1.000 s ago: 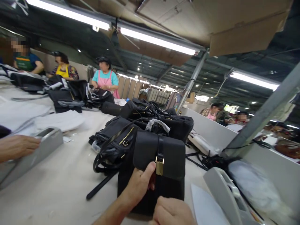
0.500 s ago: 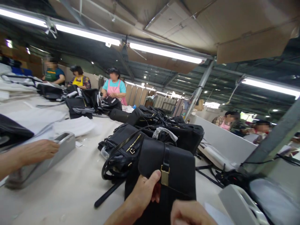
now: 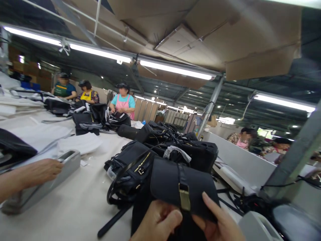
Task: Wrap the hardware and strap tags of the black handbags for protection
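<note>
A black bag (image 3: pixel 173 180) stands in front of me, its flap tilted up at the lower edge. On the flap's middle strap is a gold-coloured clasp (image 3: pixel 185 197). My left hand (image 3: pixel 159 221) is closed at the lower left edge of the flap, fingers curled partly beneath it, the thumb below the clasp. With the thumb on top and the fingers underneath, my right hand (image 3: pixel 218 219) pinches the flap's lower right edge. Behind, touching the bag, lies another black bag (image 3: pixel 132 157) with gold zips and a loose strap.
A pile of black bags (image 3: pixel 198 147) spreads across the pale table (image 3: pixel 75 201). To the left, another person's hand (image 3: pixel 47 170) rests on a grey tape dispenser (image 3: pixel 66 174). A second grey dispenser (image 3: pixel 255 227) stands at lower right. Several people work farther back.
My right hand has come up from the lower edge and taken hold of the flap. The flap's lower edge has lifted. My left thumb has moved off the flap to below the clasp.
</note>
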The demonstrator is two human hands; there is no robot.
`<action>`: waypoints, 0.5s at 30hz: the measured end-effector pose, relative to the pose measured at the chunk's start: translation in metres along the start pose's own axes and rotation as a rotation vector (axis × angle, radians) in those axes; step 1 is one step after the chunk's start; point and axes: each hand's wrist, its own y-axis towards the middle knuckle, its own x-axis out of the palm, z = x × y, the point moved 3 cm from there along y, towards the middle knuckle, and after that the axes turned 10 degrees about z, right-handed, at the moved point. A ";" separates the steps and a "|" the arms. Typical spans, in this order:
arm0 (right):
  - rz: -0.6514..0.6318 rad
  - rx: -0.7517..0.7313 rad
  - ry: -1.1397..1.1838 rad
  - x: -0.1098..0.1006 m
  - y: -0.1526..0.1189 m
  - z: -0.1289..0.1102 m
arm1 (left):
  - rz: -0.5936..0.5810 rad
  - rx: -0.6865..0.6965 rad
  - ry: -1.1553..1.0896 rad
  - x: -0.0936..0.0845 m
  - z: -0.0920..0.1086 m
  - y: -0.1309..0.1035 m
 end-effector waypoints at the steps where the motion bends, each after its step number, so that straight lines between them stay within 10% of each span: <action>1: 0.053 0.042 0.116 0.003 -0.002 -0.015 | 0.045 0.131 0.098 -0.006 0.007 0.001; 4: 0.115 0.051 0.286 0.017 -0.007 -0.058 | 0.342 0.383 0.385 -0.027 0.015 0.004; 7: 0.041 -0.009 0.246 0.031 -0.007 -0.082 | 0.567 0.310 0.476 -0.039 0.001 0.007; 11: -0.110 -0.392 -0.124 0.038 0.005 -0.090 | 0.428 0.112 0.292 -0.037 -0.024 0.010; 15: -0.137 -0.722 -1.067 0.041 0.026 -0.090 | 0.323 0.038 0.087 -0.037 -0.029 0.015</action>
